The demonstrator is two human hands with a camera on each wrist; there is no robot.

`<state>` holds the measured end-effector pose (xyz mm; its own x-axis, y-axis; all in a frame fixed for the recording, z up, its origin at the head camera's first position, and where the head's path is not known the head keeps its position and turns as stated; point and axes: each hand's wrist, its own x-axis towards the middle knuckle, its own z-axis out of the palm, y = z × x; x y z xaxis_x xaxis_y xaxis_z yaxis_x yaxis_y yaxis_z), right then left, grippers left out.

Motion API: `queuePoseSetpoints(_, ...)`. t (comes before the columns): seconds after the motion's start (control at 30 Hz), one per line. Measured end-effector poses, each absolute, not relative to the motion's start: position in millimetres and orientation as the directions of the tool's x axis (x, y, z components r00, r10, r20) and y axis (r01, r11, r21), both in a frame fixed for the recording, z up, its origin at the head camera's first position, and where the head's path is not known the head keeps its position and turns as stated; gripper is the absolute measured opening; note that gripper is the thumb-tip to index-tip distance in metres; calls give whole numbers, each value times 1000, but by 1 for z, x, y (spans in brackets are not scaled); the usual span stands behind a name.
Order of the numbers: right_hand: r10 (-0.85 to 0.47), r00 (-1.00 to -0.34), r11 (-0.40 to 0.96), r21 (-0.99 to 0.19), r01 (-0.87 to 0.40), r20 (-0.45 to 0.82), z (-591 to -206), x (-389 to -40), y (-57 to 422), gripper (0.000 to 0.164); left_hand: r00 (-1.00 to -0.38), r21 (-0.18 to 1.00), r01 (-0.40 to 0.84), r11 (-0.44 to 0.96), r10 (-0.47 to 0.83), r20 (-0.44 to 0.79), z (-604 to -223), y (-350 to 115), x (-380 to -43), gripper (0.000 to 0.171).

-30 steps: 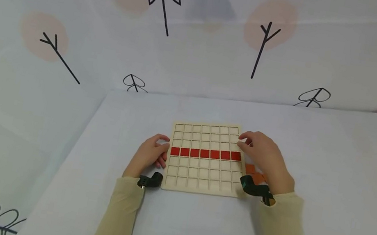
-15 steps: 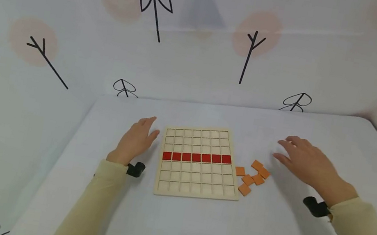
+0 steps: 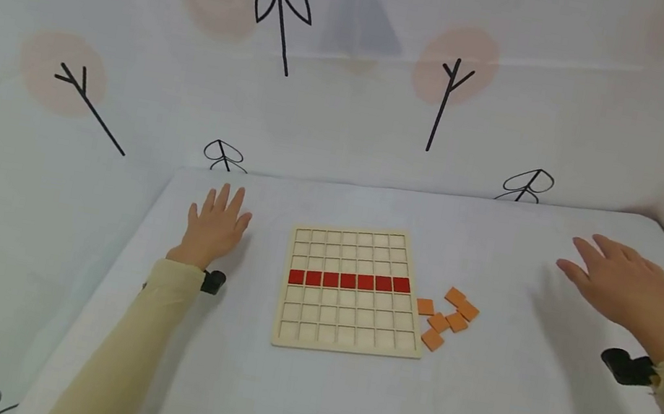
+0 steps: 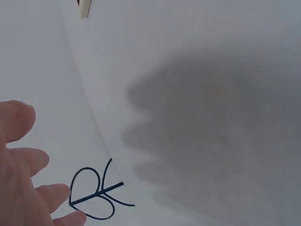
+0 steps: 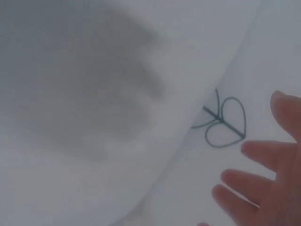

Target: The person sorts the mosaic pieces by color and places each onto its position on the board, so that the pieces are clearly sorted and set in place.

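A cream grid board (image 3: 345,352) lies flat on the table, one row across its middle filled with red square tiles (image 3: 348,281). Several loose orange tiles (image 3: 438,322) are scattered beside its right edge, one of them touching or very near the board. My left hand (image 3: 211,231), fingers spread, hovers left of the board and holds nothing. Far to the right my right hand (image 3: 635,287) is raised above the table with its fingers extended, also holding nothing. Both wrist views show relaxed fingers and the hand's shadow on the white cloth.
The white tabletop (image 3: 337,413) meets a printed fabric wall (image 3: 346,121) with plant drawings at the back. Another fabric wall stands along the left side. A corner of the board (image 4: 84,8) shows at the top of the left wrist view.
Both hands have moved outward from the board, left hand to the left and right hand to the right. The orange tiles, partly covered by the right hand earlier, are now in full view.
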<state>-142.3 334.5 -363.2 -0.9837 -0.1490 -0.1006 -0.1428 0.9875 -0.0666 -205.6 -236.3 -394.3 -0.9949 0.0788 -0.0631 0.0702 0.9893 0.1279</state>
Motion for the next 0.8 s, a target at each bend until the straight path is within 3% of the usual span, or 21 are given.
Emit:
queuePoseSetpoints(0.2, -197, -956, 977, -118, -175, -217, -386, -146, 327, 78, -987, 173, 35, 984, 61, -148, -402, -247, -207, 66)
queuePoseSetpoints(0.43, -234, -947, 969, -138, -207, -221, -410, -142, 303, 81, -979, 186, 26, 982, 63, -195, -415, -247, -209, 76)
queuePoseSetpoints(0.6, -268, -944, 961, -131, -246, -195, -416, -140, 291, 79, -976, 190, 98, 977, 132, -174, -421, -234, -211, 77)
queuePoseSetpoints(0.8, -317, -933, 939, -194, -284, -168, -420, -140, 277, 66, -965, 197, 244, 950, 258, -49, -425, -219, -212, 66)
